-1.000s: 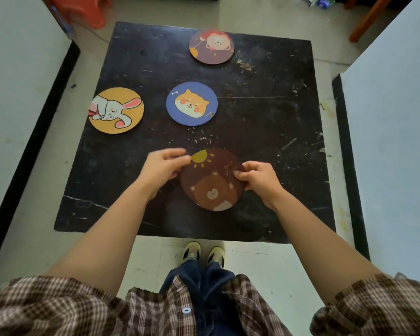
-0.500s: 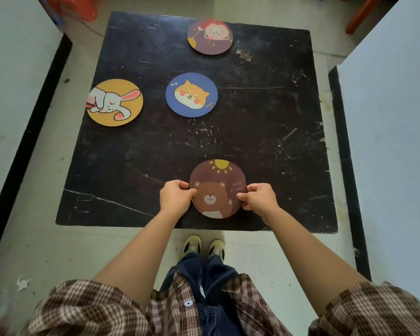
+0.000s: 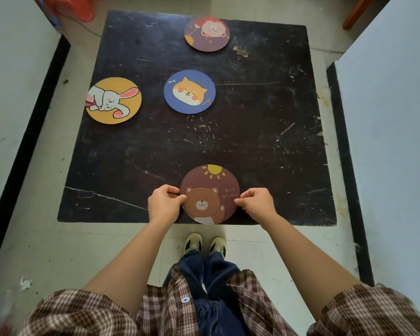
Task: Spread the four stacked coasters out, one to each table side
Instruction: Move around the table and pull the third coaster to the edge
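A brown bear coaster [image 3: 210, 194] lies flat at the near edge of the black table [image 3: 264, 132]. My left hand [image 3: 164, 204] pinches its left rim and my right hand [image 3: 255, 202] pinches its right rim. A yellow rabbit coaster [image 3: 114, 100] sits at the left edge. At the far edge lies a dark purple coaster with a pink animal [image 3: 207, 33]. A blue dog coaster [image 3: 189, 91] rests near the table's middle.
White panels with black edges flank the table on the left [image 3: 15, 98] and right [image 3: 386, 122]. A red plastic stool [image 3: 75, 8] stands beyond the far left corner. My shoes [image 3: 205, 246] are just below the near edge.
Both hands have drawn the bear coaster from the table's near middle to the near edge and turned it upright. The other coasters have stayed put.
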